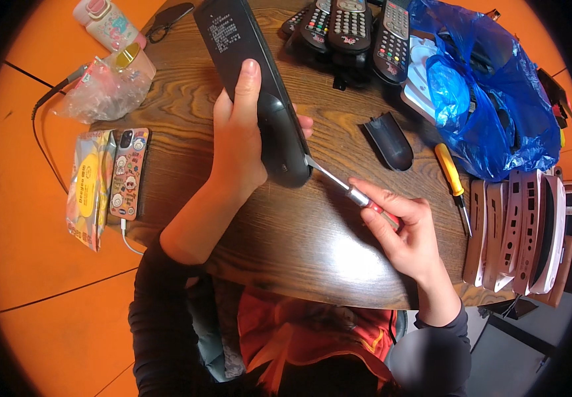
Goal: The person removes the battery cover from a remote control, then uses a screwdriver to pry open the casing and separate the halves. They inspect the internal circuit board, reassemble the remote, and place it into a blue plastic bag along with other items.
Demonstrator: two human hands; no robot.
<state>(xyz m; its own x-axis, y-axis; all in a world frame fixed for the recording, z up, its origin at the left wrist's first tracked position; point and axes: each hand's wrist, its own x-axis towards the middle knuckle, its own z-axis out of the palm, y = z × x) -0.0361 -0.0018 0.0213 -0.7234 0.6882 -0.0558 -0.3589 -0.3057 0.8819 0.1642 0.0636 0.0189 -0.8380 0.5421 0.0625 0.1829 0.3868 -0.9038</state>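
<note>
My left hand [240,132] is wrapped round a black remote control [279,126], its back with printed text turned up and the thumb lying along it. In my right hand [405,228], a screwdriver with a red handle [382,210] is gripped between thumb and fingers. Its metal tip touches the side edge of the remote near the end closest to me. To the right lies a loose black battery cover [390,141], hollow side up. Beyond it rests a second screwdriver with a yellow handle [448,171].
Several remotes [349,30] are piled at the back beside a blue plastic bag [491,99]. White device boxes [514,231] stand in a row at the right edge. A phone [128,173], a wipes packet [89,188] and a clear plastic bag [107,89] lie on the left.
</note>
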